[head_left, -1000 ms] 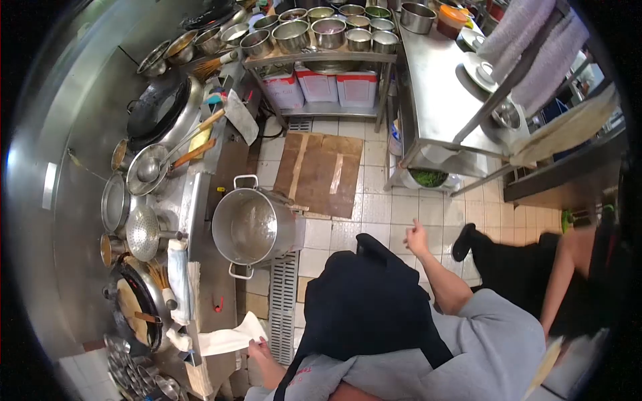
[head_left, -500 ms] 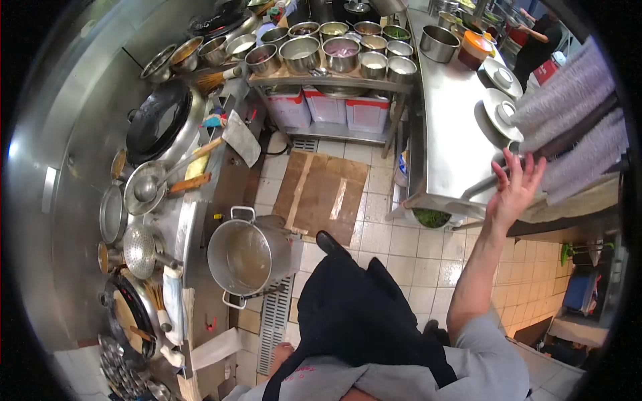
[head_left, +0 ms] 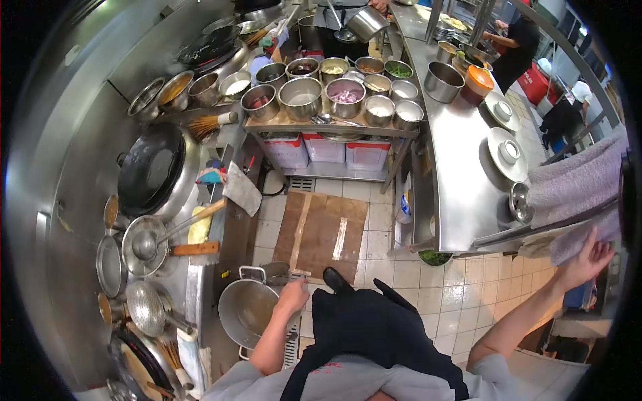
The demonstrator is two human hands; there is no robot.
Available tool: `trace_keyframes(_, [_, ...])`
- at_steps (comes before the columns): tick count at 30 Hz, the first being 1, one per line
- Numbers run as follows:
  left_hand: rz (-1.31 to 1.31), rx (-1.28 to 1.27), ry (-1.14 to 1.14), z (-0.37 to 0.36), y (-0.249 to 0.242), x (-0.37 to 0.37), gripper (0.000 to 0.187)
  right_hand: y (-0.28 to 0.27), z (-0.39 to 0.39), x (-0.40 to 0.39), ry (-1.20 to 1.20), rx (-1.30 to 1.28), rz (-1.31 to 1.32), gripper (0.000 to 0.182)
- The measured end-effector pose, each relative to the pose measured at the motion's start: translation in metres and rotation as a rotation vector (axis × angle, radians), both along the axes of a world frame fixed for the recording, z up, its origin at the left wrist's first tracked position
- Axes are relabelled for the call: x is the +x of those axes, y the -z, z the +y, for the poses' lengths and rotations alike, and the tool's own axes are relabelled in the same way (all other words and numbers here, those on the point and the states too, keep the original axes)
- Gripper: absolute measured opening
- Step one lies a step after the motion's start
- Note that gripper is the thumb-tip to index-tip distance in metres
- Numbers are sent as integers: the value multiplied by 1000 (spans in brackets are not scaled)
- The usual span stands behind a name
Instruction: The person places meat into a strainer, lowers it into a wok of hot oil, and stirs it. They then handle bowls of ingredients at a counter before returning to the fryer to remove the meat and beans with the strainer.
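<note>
Two hands: well apart, one on each side of the dark apron (head_left: 371,327) in the head view.
Left hand (head_left: 293,296): fingers curled, near the rim of the large pot (head_left: 231,311); I cannot tell whether it holds anything.
Right hand (head_left: 587,260): reaching far out, fingers partly spread, at the lower end of the lilac towel (head_left: 576,184); whether it grips the cloth, I cannot tell.
Lilac towel: hanging beside the steel counter (head_left: 461,210), at its near right corner.
Large pot: beside the stove front (head_left: 221,250), partly hidden by the left forearm.
Steel counter: two white plates (head_left: 495,154), each topped by a small dish; an orange-lidded container (head_left: 478,83) just beside a steel pot (head_left: 440,92).
Floor: a cardboard sheet (head_left: 321,234) lying flat on pale tiles (head_left: 408,275).
Prep table (head_left: 284,125): crowded with steel bowls (head_left: 299,105), red-rimmed boxes (head_left: 324,152) below.
Stove: a black wok (head_left: 150,167), then a perforated skimmer (head_left: 146,307) nearer.
Co-worker (head_left: 331,43): behind the prep table, with a tilted steel pan (head_left: 368,23) and a ladle (head_left: 346,35).
</note>
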State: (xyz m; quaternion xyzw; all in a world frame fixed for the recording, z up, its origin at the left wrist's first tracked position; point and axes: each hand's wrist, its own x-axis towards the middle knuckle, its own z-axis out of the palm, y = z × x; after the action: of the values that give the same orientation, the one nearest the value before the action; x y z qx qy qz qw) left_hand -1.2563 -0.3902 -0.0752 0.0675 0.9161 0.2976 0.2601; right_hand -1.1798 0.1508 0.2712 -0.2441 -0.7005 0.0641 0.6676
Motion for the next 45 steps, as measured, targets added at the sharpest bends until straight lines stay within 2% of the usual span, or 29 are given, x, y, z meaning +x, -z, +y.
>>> trace_keyframes(1, [17,-42,28,14,-18,-21,32,-4,17,3,78,48,-139,49])
trace_keyframes(3, [42,-106,106,39,-30,-61,33,-15,16,-13,-239,-115,-29,49])
trace_keyframes(5, [52,-156,201,56,-27,-90,34,-17,18,-23,-173,-9,-112,56])
trace_keyframes(8, [203,-59,267,78,-4,-118,36,-20,20,-43,-5,88,-113,66])
trace_keyframes(11, [170,65,275,92,-51,-128,38,-20,33,-43,277,83,-107,70])
trace_keyframes(13, [125,65,286,92,-51,-129,40,-7,59,-24,529,-10,-167,64])
trace_keyframes(14, [102,64,288,88,-49,-126,41,-6,60,-19,580,24,-182,66])
trace_keyframes(15, [94,46,315,84,-47,-123,34,-6,62,-13,592,-3,-182,58])
trace_keyframes(16, [91,56,328,78,-42,-118,34,-5,68,-3,584,-20,-160,53])
trace_keyframes(18, [78,73,364,64,-27,-108,35,-2,70,11,389,-61,-16,50])
trace_keyframes(24, [36,10,392,30,-15,-83,36,-31,-39,-31,-594,-573,481,48])
trace_keyframes(29, [42,-60,318,31,-30,-76,34,-1,12,15,-1079,-777,141,49])
trace_keyframes(31, [83,-73,279,38,-31,-69,32,-21,-20,0,-723,-829,353,48])
trace_keyframes(33, [81,-67,290,47,-34,-60,40,-35,-38,-5,-793,-889,368,50])
trace_keyframes(35, [94,-74,283,57,-43,-46,44,-28,-29,6,-808,-789,293,51])
trace_keyframes(38, [106,-66,207,72,-57,-12,45,1,11,15,-733,-403,89,47])
trace_keyframes(39, [219,-28,184,72,-51,5,34,4,24,16,-683,-298,21,44])
trace_keyframes(40, [229,-18,157,73,-59,19,35,5,33,16,-632,-193,-37,41])
trace_keyframes(43, [181,-41,82,67,-75,67,35,-1,41,20,-611,-138,-191,35])
trace_keyframes(45, [95,-121,68,53,-51,100,34,-4,40,21,-572,-101,-274,32])
